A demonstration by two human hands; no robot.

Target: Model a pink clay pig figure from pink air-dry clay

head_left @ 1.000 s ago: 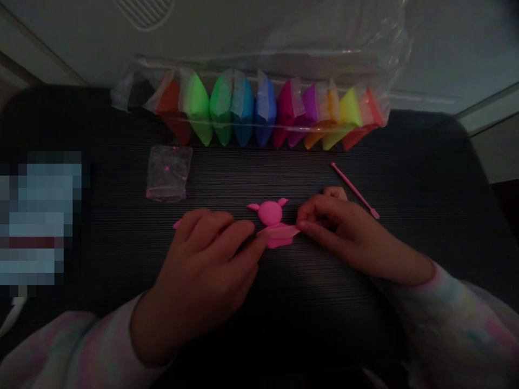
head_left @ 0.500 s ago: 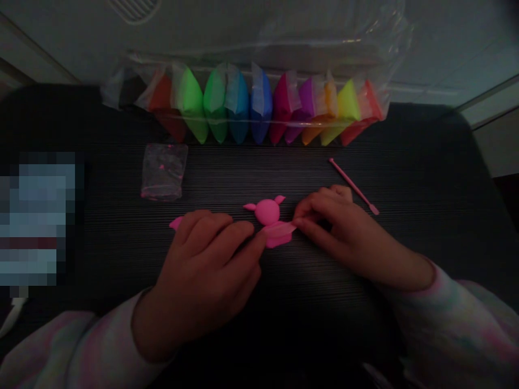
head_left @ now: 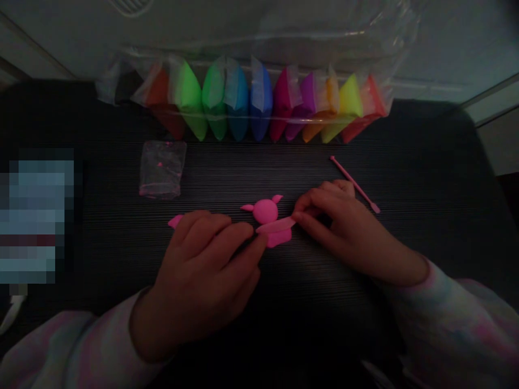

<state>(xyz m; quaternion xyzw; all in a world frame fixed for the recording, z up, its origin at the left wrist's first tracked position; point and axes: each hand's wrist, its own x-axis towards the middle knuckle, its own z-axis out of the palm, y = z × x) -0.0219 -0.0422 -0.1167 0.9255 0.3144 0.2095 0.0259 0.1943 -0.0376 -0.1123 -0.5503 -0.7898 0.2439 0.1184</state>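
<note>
A bright pink clay figure lies on the dark table, with a round head (head_left: 265, 211), two pointed ears and a blocky body (head_left: 279, 238). My left hand (head_left: 208, 265) is curled at the body's left side, thumb and forefinger closed on its edge, hiding part of it. Between the fingertips of my right hand (head_left: 330, 227) is the end of a pale pink flat clay knife (head_left: 278, 225). Its blade lies across the body just under the head. Another bit of pink clay (head_left: 175, 221) pokes out behind my left knuckles.
Bags of coloured clay (head_left: 238, 102) stand in a row inside clear plastic at the back. A small clear bag (head_left: 162, 169) with pink specks lies left of centre. A thin pink modelling stick (head_left: 354, 183) rests beyond my right hand. A blurred-out object (head_left: 36, 210) is at far left.
The pale pink blade has shifted slightly up across the body, nearer the head, and tilts up more to the right. Both hands keep nearly the same hold; the view has shifted slightly.
</note>
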